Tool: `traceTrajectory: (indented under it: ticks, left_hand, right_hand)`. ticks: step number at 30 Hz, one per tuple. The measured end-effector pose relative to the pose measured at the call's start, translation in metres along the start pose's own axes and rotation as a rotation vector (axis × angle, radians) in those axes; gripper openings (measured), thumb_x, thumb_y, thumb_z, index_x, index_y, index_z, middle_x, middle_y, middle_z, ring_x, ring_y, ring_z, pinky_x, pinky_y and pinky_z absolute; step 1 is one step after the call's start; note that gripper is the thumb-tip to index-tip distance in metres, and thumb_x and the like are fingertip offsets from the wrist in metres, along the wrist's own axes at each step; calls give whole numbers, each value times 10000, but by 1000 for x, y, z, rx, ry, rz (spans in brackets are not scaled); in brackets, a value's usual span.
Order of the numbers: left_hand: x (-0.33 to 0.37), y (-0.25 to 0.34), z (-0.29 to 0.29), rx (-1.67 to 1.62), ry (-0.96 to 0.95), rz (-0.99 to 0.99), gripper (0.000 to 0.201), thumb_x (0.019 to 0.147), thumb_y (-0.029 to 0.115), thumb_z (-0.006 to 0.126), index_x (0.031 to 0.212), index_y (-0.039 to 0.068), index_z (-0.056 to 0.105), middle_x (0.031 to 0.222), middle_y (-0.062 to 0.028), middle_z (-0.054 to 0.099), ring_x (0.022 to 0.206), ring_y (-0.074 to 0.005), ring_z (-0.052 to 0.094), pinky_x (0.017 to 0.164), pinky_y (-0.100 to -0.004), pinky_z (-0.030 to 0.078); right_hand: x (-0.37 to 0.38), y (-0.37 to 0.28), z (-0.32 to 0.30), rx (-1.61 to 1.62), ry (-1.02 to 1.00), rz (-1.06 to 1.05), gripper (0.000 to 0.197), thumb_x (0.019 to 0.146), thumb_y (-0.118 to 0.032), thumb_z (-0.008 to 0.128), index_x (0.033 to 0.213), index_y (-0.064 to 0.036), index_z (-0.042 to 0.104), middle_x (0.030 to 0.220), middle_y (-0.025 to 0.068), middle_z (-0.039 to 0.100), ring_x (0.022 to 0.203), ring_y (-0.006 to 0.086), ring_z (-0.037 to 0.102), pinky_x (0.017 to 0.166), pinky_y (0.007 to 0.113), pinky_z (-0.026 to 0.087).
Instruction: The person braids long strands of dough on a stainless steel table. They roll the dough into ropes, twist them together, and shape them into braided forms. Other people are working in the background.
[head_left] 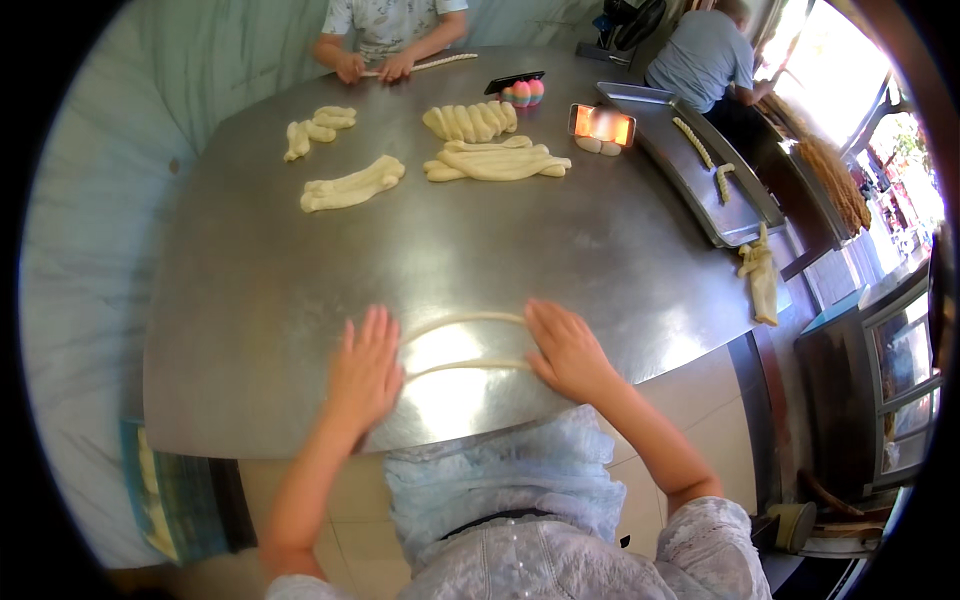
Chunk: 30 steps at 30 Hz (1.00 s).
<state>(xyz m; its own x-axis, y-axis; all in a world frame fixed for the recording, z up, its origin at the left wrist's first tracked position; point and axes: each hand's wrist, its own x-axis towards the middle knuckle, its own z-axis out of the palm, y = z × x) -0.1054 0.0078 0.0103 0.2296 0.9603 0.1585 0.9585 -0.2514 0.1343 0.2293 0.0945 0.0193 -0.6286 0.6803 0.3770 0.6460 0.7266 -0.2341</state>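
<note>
A thin rope of pale dough (462, 342) lies folded into two strands on the steel table (250, 290) near its front edge. My left hand (364, 368) lies flat, fingers spread, on the rope's left end. My right hand (566, 350) presses flat on its right end. Neither hand grips anything; both palms rest on the dough.
Several dough pieces (495, 160) and rolled logs (352, 186) lie at the table's far side. Across the table another person's hands (375, 67) roll a dough rope. Two phones (601, 124), a metal tray (700, 165) with dough twists, and a second person (702, 55) are at the right.
</note>
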Motion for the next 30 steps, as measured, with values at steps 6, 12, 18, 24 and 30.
traceTrajectory:
  ticks: [6, 12, 18, 24, 30]
  left_hand:
    - [-71, 52, -3, -362, 137, -49, 470, 915, 125, 598, 1325, -85, 504, 1484, -314, 436, 1394, -520, 375, 1172, -652, 231]
    - [25, 8, 10, 19, 230, -86, 444, 958, 97, 521, 1371, -63, 489, 1513, -295, 409, 1443, -410, 365, 1211, -611, 185]
    - [-65, 51, -3, -288, 6, 14, 541, 951, 160, 549, 1424, -82, 446, 1542, -297, 370, 1454, -479, 309, 1205, -607, 200]
    - [5, 30, 18, -253, 272, -159, 397, 971, 96, 531, 1328, -77, 518, 1485, -299, 443, 1394, -456, 408, 1188, -620, 241]
    - [-17, 30, 9, -130, 5, 102, 575, 970, 209, 501, 1469, -64, 415, 1571, -276, 346, 1484, -448, 272, 1221, -599, 175]
  right_hand:
    - [-49, 5, -20, 117, -120, -131, 373, 917, -202, 682, 1254, -45, 647, 1371, 123, 586, 1259, 294, 535, 1163, 447, 363]
    - [8, 12, 8, 116, -14, 287, 310, 909, -180, 685, 1193, -55, 677, 1329, 110, 617, 1230, 287, 560, 1133, 440, 396]
    - [-45, -4, -13, -50, 8, -212, 273, 900, -168, 692, 1144, -45, 701, 1237, 124, 654, 1168, 301, 592, 1043, 436, 461]
    - [-11, 5, -11, 281, -126, 352, 290, 897, -171, 704, 1166, -62, 703, 1354, 128, 617, 1263, 296, 561, 1075, 433, 446]
    - [-12, 0, 1, -134, 49, -34, 318, 898, -188, 706, 1195, -75, 691, 1361, 109, 617, 1259, 271, 566, 1080, 430, 444]
